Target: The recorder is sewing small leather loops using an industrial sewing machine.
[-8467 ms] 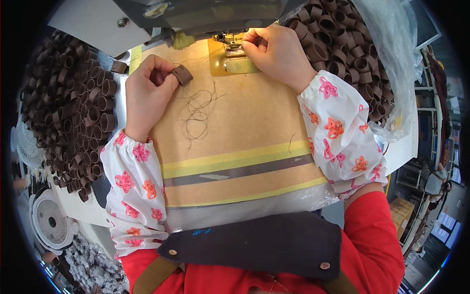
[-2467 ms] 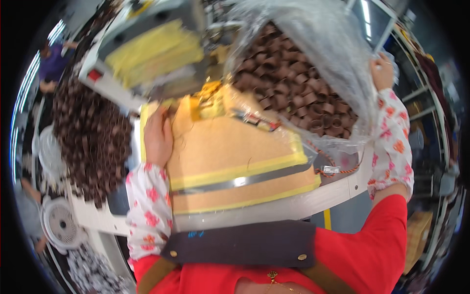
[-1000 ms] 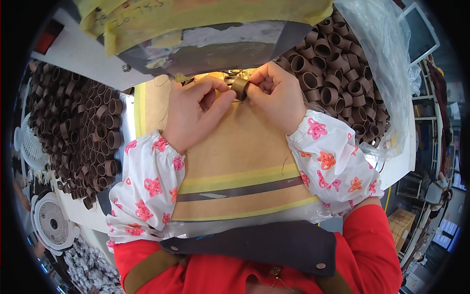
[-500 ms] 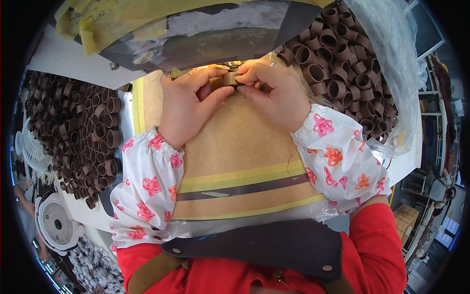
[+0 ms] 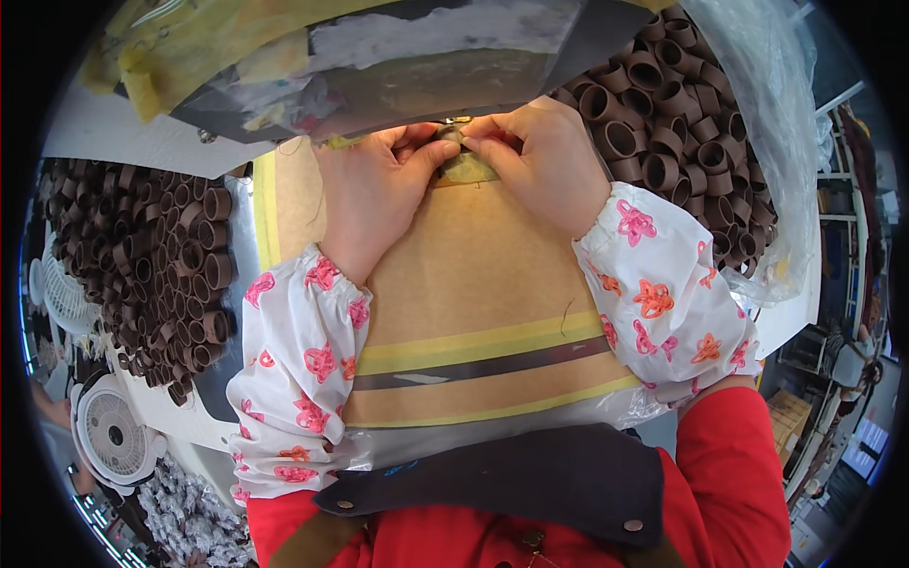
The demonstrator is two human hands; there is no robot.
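Observation:
My left hand (image 5: 398, 175) and my right hand (image 5: 540, 156) meet at the far side of the tan board (image 5: 454, 275), under the overhanging dark machine head (image 5: 417, 66). Thumb and fingers of each are pinched together, tips nearly touching. A small brown loop (image 5: 453, 140) sits between them, mostly covered by the fingers. Warm light falls on this spot, where a bit of metal shows behind the fingertips. Just on the near side of the fingertips lies a worn, rounded plate (image 5: 469, 170) set in the board.
Brown loops are heaped at the left (image 5: 142, 256), and another pile (image 5: 672, 123) stands at the right beside clear plastic sheeting (image 5: 757, 114). Yellow tape and a dark strip (image 5: 483, 367) cross the board's near part. A white fan (image 5: 114, 434) stands at lower left.
The brown loop, plainer to see before, is now mostly hidden by my fingers. My left hand has shifted slightly to the right, and the worn plate in front of the fingertips has come into view.

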